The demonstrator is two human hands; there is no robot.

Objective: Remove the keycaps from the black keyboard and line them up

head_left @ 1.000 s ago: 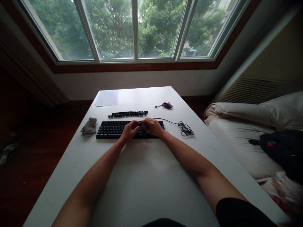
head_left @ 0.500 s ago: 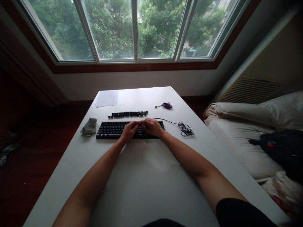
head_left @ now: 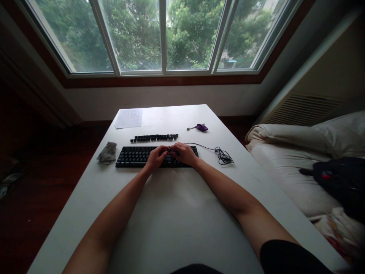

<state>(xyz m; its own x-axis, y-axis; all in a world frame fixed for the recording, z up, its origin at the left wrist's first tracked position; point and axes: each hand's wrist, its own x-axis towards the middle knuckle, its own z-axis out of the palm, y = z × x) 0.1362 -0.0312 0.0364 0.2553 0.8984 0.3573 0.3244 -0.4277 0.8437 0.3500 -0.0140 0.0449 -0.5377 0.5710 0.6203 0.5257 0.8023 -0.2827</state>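
Observation:
A black keyboard (head_left: 132, 156) lies lengthwise on the white table (head_left: 171, 213). My left hand (head_left: 156, 156) rests over its middle, fingers curled and thumb drawn close to them. Just to the right, my right hand (head_left: 182, 153) bends over the right part of the keys, its fingers also curled. The fingertips of both hands meet near a small dark spot; what they pinch there is too small to make out. Behind the keyboard stand loose black keycaps (head_left: 155, 137) in two rows.
A grey cloth (head_left: 107, 153) is left of the keyboard. To the right lies a coiled black cable (head_left: 224, 156). Farther back are a purple object with a thin light stick (head_left: 202, 128) and a sheet of paper (head_left: 129, 118). A pale sofa (head_left: 279, 163) stands beyond the table's right edge.

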